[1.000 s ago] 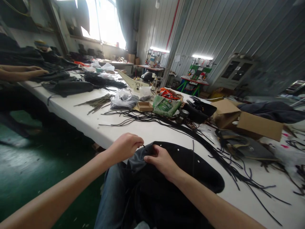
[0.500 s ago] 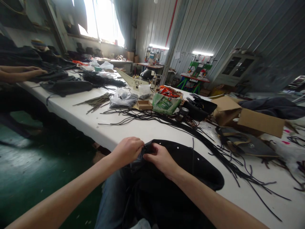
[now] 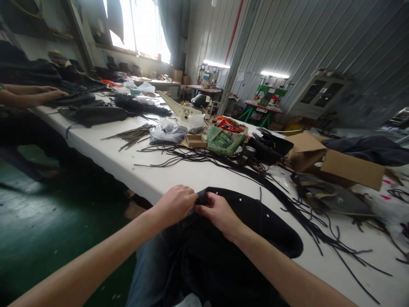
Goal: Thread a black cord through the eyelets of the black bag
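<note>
1. Black garment (image 3: pixel 249 221) lies at the near table edge, part hanging into the person's lap; small white dots along its rim.
2. Left hand (image 3: pixel 175 204) closed, pinching the garment's edge.
3. Right hand (image 3: pixel 219 213) closed on the same edge, fingertips touching the left hand's.
4. Black cords (image 3: pixel 243 166) spread across the white table (image 3: pixel 191 175) just beyond the garment, some trailing right.
5. Farther back: green bag (image 3: pixel 223 140), small box (image 3: pixel 194 141), plastic bag (image 3: pixel 166 132), cardboard boxes (image 3: pixel 335 162).
6. Far left: a co-worker's hand (image 3: pixel 47 91) rests on dark fabric (image 3: pixel 92 114).
</note>
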The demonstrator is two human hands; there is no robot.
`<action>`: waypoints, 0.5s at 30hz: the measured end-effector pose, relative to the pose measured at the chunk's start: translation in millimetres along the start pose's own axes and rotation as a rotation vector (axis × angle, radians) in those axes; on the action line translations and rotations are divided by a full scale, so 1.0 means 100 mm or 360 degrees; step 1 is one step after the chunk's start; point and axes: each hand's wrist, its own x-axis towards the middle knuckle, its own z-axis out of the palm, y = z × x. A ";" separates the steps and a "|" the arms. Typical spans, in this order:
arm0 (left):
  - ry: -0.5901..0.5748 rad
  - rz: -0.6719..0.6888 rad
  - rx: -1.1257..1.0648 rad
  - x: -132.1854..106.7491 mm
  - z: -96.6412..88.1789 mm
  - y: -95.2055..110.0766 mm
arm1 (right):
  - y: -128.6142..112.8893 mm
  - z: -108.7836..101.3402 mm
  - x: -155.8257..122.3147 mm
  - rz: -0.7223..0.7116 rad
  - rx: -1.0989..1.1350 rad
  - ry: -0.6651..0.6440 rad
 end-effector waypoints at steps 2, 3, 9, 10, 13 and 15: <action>0.0010 0.0013 0.0018 0.01 -0.02 0.00 | 0.00 0.00 0.00 0.0002 -0.0009 0.0006; 0.0020 0.0015 0.0038 0.01 -0.04 0.00 | 0.00 0.00 0.00 0.0001 -0.0012 0.0007; 0.0024 0.0052 0.0178 0.01 -0.08 -0.01 | 0.03 0.00 0.02 -0.0011 -0.0027 -0.0010; 0.0004 0.0058 0.0179 0.02 -0.07 0.00 | 0.03 0.00 0.01 -0.0008 -0.0028 -0.0013; -0.0040 0.0061 0.0180 0.02 -0.06 0.03 | 0.02 0.00 0.01 0.0002 -0.0036 -0.0007; -0.0055 0.0053 0.0180 0.02 -0.07 0.05 | 0.01 0.00 0.00 0.0000 -0.0038 -0.0008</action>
